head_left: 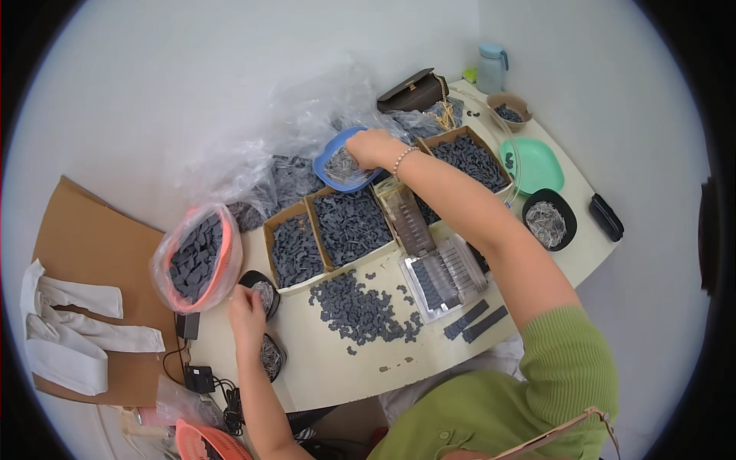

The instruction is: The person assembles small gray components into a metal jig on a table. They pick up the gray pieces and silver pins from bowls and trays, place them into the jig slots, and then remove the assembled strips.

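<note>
My right arm stretches across the table, and my right hand (372, 148) is over the far right rim of a blue bowl (320, 170) of thin silvery metal pins (342, 167). Its fingers are curled down into the bowl; what they grip is hidden. At the left, my left hand (247, 308) is next to a small black bowl (271, 297) holding similar metal pieces. The left fingers are pressed together, and anything between them is too small to make out. Another black bowl (280, 369) of pins is beside my left wrist.
Cardboard boxes (328, 266) of small dark grey parts line the table's middle. Loose parts (356, 313) lie before them, beside a clear plastic tray (442, 276). A pink basket (228, 253) stands left; a green tray (540, 165) and a black bowl (569, 222) are right.
</note>
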`<move>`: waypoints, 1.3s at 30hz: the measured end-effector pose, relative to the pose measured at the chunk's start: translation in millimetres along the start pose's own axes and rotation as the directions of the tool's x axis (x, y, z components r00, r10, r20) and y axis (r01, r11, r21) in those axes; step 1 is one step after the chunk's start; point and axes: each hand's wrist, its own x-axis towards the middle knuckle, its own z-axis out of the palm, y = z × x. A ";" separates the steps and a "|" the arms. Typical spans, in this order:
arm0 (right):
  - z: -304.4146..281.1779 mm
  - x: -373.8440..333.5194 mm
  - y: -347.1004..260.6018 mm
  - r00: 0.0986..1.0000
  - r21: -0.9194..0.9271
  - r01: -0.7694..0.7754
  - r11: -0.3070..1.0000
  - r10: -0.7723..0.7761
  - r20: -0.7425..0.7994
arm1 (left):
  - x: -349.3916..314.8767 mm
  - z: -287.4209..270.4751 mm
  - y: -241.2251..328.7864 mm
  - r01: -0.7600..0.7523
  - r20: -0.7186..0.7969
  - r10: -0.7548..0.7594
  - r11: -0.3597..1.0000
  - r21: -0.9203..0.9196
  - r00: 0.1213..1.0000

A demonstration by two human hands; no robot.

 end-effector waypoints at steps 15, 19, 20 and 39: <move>24.6 1.9 20.9 0.957 0.213 0.074 0.974 -0.010 -0.288 | -81.6 117.3 194.3 -0.506 0.060 0.594 0.731 -0.458 0.802; 19.2 -17.1 22.4 0.873 0.363 0.225 0.904 -0.021 -0.488 | -86.6 108.2 198.7 -0.562 0.053 0.619 0.743 -0.364 0.784; 13.6 -27.3 22.0 0.856 0.404 0.290 0.868 -0.047 -0.514 | -87.7 106.8 198.1 -0.569 0.055 0.624 0.743 -0.354 0.780; 58.5 -222.9 2.6 0.816 0.393 0.573 0.719 -0.542 -0.199 | -115.2 86.1 182.2 -0.616 0.113 0.637 0.768 -0.173 0.763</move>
